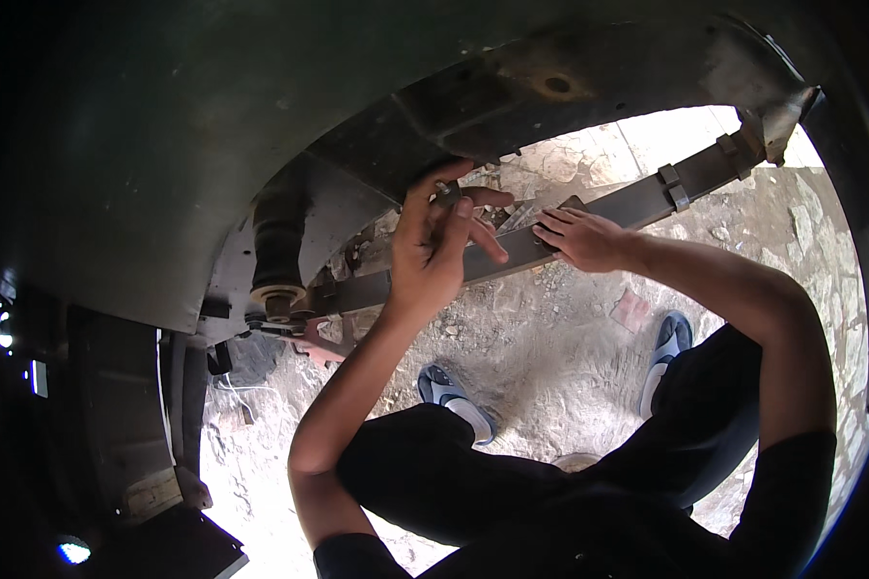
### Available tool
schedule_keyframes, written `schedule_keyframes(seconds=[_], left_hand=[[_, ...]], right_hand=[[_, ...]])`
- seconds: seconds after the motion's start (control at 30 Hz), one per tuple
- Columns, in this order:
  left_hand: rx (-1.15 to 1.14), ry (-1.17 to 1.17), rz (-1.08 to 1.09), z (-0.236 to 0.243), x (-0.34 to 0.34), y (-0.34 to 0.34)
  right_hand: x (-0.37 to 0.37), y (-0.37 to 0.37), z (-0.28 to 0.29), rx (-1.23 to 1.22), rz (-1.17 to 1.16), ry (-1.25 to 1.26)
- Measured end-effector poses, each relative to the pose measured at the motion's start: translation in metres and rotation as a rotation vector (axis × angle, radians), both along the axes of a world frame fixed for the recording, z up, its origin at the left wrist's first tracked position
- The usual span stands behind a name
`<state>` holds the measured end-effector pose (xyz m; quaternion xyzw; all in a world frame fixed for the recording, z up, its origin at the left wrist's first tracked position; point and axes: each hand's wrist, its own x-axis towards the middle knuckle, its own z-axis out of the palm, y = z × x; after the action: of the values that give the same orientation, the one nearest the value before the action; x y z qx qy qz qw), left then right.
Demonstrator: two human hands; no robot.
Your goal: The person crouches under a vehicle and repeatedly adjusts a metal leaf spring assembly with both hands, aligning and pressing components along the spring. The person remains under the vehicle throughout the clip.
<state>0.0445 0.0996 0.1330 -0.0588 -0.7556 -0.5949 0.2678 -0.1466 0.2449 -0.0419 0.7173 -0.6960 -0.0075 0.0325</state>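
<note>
My left hand [430,241] is raised below the dark metal body, with a small dark metal piece [446,194] pinched between thumb and forefinger. The other fingers of that hand stick out to the right. The piece's exact kind is hard to make out. A long flat leaf spring [632,205] runs slantwise under the vehicle, up to a bracket at the far right. My right hand [586,239] lies on it with outstretched fingers, over a dark block [574,204] that the fingers partly hide. A metal clip [675,188] wraps the spring farther right.
The dark curved vehicle body [212,116] hangs close overhead. A black ribbed cylinder [279,241] points down at the left. Another person's hand [318,344] shows beside it. On the rough stony ground [541,347] lies a reddish brick piece [630,311], between my feet.
</note>
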Motion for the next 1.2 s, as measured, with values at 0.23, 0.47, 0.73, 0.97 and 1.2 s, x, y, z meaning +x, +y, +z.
schedule_keyframes(seconds=[0.23, 0.47, 0.73, 0.97, 1.2], left_hand=[[0.013, 0.017, -0.011, -0.002, 0.001, -0.001], [0.043, 0.010, -0.004, 0.002, 0.000, 0.000], [0.042, -0.016, 0.043, 0.002, 0.001, 0.001], [0.000, 0.012, 0.067, 0.001, 0.001, 0.004], [-0.081, 0.046, 0.096, -0.007, 0.001, 0.001]], right_hand=[[0.024, -0.016, 0.025, 0.555, -0.256, 0.112], [0.028, -0.015, 0.027, 0.525, -0.248, 0.264], [0.039, -0.016, 0.043, 0.511, -0.099, 0.466], [0.046, -0.020, 0.034, 0.531, -0.131, 0.433], [0.044, -0.019, 0.030, 0.531, -0.227, 0.308]])
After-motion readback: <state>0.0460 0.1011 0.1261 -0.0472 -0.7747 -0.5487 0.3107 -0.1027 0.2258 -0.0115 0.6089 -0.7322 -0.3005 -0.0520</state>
